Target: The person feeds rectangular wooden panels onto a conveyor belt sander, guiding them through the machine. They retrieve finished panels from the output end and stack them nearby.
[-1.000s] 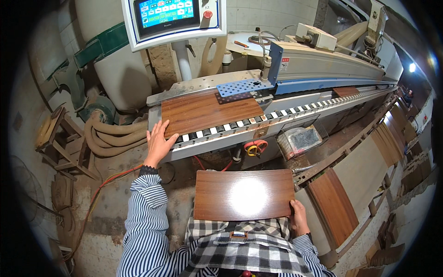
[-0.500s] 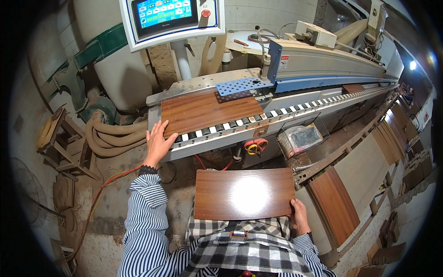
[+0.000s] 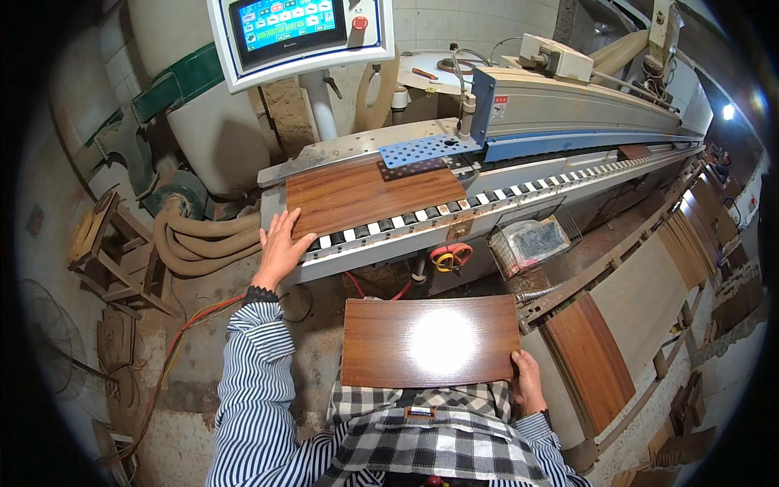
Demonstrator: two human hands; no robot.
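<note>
Left arm (image 3: 258,365) forward, left fingers (image 3: 286,224) splayed; right arm (image 3: 541,438) low, right fingers (image 3: 518,361) curled.

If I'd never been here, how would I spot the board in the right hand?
Find the long machine with the striped track. Below it in the picture, above the checked garment, is the brown board, its right edge in the right hand. Unlike the board on the machine and the stack to the right, it shows a white glare.

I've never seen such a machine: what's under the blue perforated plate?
Under the blue perforated plate, a brown board shows, with a dotted shadow; what the plate covers is hidden.
</note>
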